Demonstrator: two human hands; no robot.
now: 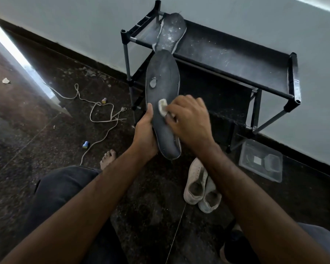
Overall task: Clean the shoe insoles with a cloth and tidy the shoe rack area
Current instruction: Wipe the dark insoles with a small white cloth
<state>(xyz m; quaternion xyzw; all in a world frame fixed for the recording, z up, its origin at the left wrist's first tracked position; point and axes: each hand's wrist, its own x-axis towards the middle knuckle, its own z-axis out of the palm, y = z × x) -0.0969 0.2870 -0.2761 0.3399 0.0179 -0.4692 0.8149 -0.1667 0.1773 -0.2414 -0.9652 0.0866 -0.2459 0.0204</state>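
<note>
**Insole held lengthwise, cloth at mid-length, toe end unwiped ahead**

Dark speckled floor (151,210), dusty, against a pale wall; items listed from the wearer outward.

1. Pair of worn white shoes (201,189), on the floor just right of the forearms, openings up.
2. Left hand (144,136): fingers curled behind the insole near its heel, thumb laid up along the left edge. Grips and steadies.
3. Dark insole (163,103): held in the air between both hands, long axis running away from the person, heel end nearest, toe end pointing at the rack. A pale worn patch sits beyond the cloth, toward the toe.
4. Right hand (189,121): fingers bunched, pinching a small white cloth (162,109) and pressing it to the insole face at about mid-length. Blurred, so finger detail is unclear.
5. Loose laces (103,115) and two small caps, on the floor well to the left.
6. Clear plastic box (261,161), on the floor by the rack's right leg.
7. Black shoe rack (236,60), top shelf dusty; second insole (170,33) lies on its left end, unwiped by the look of it.

Judgement: remaining strokes likely run forward from the cloth, along the axis toward the toe; the right hand is the working one.
</note>
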